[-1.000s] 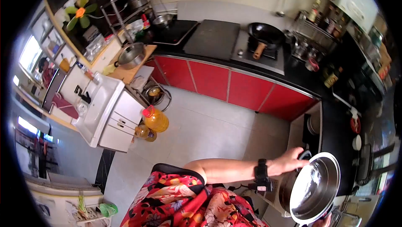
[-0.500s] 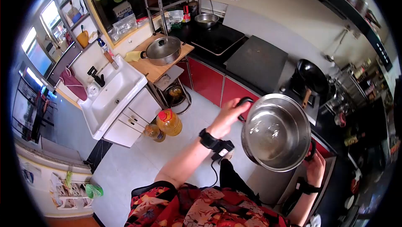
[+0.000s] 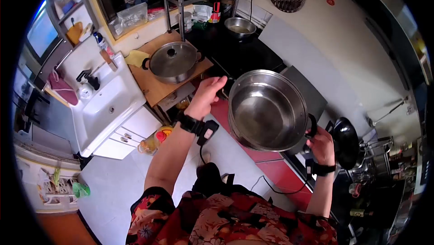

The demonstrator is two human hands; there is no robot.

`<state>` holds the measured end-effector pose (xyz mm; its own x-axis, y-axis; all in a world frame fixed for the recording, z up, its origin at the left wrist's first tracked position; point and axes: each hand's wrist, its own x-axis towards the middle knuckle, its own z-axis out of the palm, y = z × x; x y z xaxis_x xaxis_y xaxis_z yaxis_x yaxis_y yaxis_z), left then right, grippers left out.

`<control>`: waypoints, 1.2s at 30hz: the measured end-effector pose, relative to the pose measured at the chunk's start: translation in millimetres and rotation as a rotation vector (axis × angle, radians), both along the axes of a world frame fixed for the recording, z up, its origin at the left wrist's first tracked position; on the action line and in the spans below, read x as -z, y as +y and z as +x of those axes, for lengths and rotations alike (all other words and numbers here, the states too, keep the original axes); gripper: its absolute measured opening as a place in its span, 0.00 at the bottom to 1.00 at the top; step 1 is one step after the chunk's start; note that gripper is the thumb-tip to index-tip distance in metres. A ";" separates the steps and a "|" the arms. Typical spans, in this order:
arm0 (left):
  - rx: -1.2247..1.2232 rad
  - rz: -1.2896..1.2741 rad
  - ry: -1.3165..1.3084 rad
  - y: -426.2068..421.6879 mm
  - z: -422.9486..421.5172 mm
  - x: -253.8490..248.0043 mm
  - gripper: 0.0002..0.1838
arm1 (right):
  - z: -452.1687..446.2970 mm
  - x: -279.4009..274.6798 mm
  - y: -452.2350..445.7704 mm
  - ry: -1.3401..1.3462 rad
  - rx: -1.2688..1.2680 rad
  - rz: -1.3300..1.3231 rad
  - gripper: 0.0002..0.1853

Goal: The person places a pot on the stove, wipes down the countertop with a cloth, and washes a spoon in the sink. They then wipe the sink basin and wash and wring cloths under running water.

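A large steel pot (image 3: 266,112) without a lid hangs in the air between my hands, its inside facing up at me. My left hand (image 3: 207,95) is closed round the black handle on its left side. Round the opposite handle, at the lower right, my right hand (image 3: 322,145) is closed. Just left of the pot, a lidded steel pan (image 3: 172,62) sits on a wooden board (image 3: 149,87). Behind the pot lie the black cooktop (image 3: 246,55) and a dark flat cover (image 3: 312,96).
A white sink (image 3: 106,109) stands at the left, with oil bottles (image 3: 156,141) on the floor beside it. A metal bowl (image 3: 240,27) rests on the far counter. At the right are a black wok (image 3: 346,143) and a rack (image 3: 377,150).
Both hands have carried the pot from the right across to the left, towards the cooktop and the lidded pan. The view has turned, and the right hand now shows fully at its handle.
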<state>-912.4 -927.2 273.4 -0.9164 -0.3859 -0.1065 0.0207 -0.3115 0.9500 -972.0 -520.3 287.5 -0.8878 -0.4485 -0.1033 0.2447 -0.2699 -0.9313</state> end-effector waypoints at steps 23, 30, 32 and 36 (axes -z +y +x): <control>0.305 -0.211 0.031 -182.4 -432.5 63.7 0.28 | -348.6 64.7 -171.0 -0.144 0.207 -0.096 0.19; 0.327 -0.227 0.048 -182.8 -479.7 75.7 0.30 | -386.8 80.5 -160.0 -0.181 0.235 -0.104 0.18; 0.297 -0.270 -0.047 -179.2 -488.4 75.5 0.32 | -396.7 90.6 -153.6 -0.188 0.248 -0.089 0.18; 0.322 -0.248 -0.028 -181.9 -498.0 80.5 0.35 | -397.9 97.2 -153.9 -0.208 0.241 -0.127 0.18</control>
